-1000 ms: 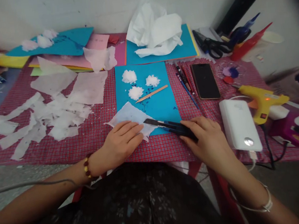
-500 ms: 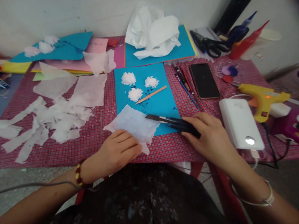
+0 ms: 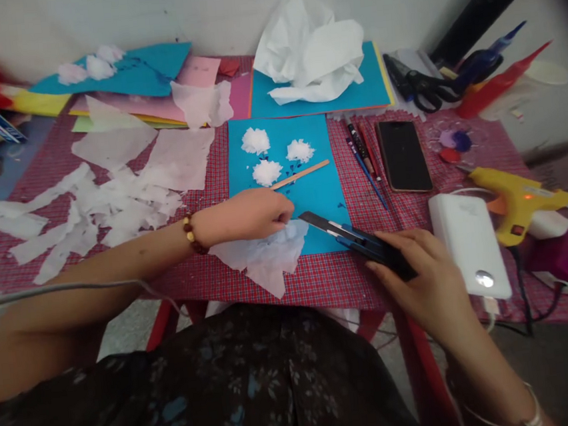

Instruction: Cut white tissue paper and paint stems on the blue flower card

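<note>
My right hand (image 3: 420,273) is wrapped round a black and blue utility knife (image 3: 365,245), its dark blade pointing left above the blue card. Over the far edge of a torn piece of white tissue paper (image 3: 263,263), my left hand (image 3: 251,215) has its fingers curled in; what they hold, if anything, is hidden. The tissue paper overlaps the lower part of the blue card (image 3: 313,200). Three fluffy white paper tufts (image 3: 266,172) sit on the card's upper half. A pointed wooden stick (image 3: 305,172) lies across it, partly behind my left hand.
Torn paper strips (image 3: 112,203) are heaped at left. Crumpled white paper (image 3: 308,50) stands at the back. Right of the card lie thin brushes (image 3: 363,155), a phone (image 3: 403,154), a white power bank (image 3: 470,245) and a yellow glue gun (image 3: 521,197) with its light lit.
My left hand has moved up and right, from the tissue paper's near left edge to its far edge. The knife has drawn slightly right within the view, which has also shifted.
</note>
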`<state>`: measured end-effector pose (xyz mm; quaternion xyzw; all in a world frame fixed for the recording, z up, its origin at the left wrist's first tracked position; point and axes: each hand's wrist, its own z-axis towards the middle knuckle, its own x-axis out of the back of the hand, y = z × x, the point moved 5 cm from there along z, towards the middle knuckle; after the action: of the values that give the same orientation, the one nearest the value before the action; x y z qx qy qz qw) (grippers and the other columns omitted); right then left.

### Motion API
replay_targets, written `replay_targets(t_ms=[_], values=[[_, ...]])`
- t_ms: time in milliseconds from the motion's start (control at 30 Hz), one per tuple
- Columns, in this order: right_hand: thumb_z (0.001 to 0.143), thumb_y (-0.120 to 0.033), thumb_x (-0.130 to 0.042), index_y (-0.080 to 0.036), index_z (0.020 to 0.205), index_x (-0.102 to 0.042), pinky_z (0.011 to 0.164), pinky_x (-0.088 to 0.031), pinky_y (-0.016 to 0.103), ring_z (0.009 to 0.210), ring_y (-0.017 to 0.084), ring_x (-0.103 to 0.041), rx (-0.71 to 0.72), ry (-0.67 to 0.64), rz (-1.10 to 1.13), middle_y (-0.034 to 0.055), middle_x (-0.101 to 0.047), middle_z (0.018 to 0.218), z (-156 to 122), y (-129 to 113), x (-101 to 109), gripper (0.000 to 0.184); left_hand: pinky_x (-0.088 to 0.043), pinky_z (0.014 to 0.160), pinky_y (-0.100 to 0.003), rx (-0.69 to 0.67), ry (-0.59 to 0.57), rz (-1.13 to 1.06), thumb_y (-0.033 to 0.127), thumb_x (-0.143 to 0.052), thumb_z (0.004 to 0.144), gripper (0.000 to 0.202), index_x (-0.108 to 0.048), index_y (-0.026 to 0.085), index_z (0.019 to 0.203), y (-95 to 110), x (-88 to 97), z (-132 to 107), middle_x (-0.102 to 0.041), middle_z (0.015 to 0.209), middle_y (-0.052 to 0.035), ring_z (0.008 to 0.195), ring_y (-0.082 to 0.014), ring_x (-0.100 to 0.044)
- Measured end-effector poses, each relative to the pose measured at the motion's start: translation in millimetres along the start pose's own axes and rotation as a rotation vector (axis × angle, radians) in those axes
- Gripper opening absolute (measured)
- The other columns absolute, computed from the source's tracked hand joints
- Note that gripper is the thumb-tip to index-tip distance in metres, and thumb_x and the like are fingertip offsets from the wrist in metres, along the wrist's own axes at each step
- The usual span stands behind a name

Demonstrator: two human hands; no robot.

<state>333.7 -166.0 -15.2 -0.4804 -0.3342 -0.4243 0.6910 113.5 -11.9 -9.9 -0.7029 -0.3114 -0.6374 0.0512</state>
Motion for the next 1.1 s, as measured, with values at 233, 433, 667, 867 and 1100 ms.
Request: replay_targets(t_ms=[233,433,667,867,1100], values=[[0.091,-0.03,-0.066,-0.02,0.124,-0.064,0.084,-0.052,0.049,0.097,0.03,-0.064,0.084,-0.03,0.006,0.0127,-0.066,0.107,6.7,-3.4,-2.7,0.034,-0.036,0.055,-0.03,0.204,0.113,0.112,0.021,-0.051,0.09,0.018,-0.067,0.018,0.081,-9.7,2.1,0.5,-0.067,0.081,-0.0059,0.067,-0.0176,-0.058],[0.091,-0.028,-0.066,-0.018,0.122,-0.066,0.081,-0.05,0.046,0.097,0.03,-0.064,0.119,-0.105,-0.034,0.0124,-0.067,0.105,22.2,-6.8,-11.8,0.032,-0.05,0.087,-0.037,0.11,0.442,0.238,0.02,-0.051,0.097,0.03,-0.056,0.013,0.126,3.0,16.8,-26.8,-0.062,0.121,-0.0133,0.11,-0.026,-0.06],[0.091,-0.028,-0.065,-0.022,0.121,-0.067,0.083,-0.051,0.048,0.098,0.031,-0.064,0.11,-0.124,-0.02,0.0107,-0.067,0.105,33.0,-6.3,-17.2,0.031,-0.049,0.081,-0.037,-0.199,0.451,0.287,0.047,-0.055,0.098,0.035,-0.062,0.014,0.107,43.7,-6.6,-64.9,-0.067,0.103,-0.0097,0.091,-0.0236,-0.061],[0.091,-0.028,-0.066,-0.021,0.123,-0.065,0.084,-0.051,0.049,0.098,0.031,-0.064,0.12,-0.117,-0.025,0.0114,-0.067,0.106,34.3,-11.0,-14.9,0.032,-0.046,0.074,-0.032,-0.224,0.543,0.341,0.023,-0.055,0.099,0.014,-0.064,0.017,0.092,44.3,-23.4,-65.0,-0.068,0.088,-0.0043,0.08,-0.0184,-0.057],[0.09,-0.027,-0.067,-0.021,0.123,-0.065,0.086,-0.051,0.05,0.1,0.031,-0.064,0.135,-0.183,-0.005,0.0115,-0.066,0.109,34.5,-10.4,-23.9,0.034,-0.046,0.074,-0.029,-0.099,0.523,0.005,0.024,-0.056,0.098,0.021,-0.065,0.016,0.081,25.6,-5.9,-48.2,-0.066,0.081,-0.0033,0.08,-0.016,-0.059]])
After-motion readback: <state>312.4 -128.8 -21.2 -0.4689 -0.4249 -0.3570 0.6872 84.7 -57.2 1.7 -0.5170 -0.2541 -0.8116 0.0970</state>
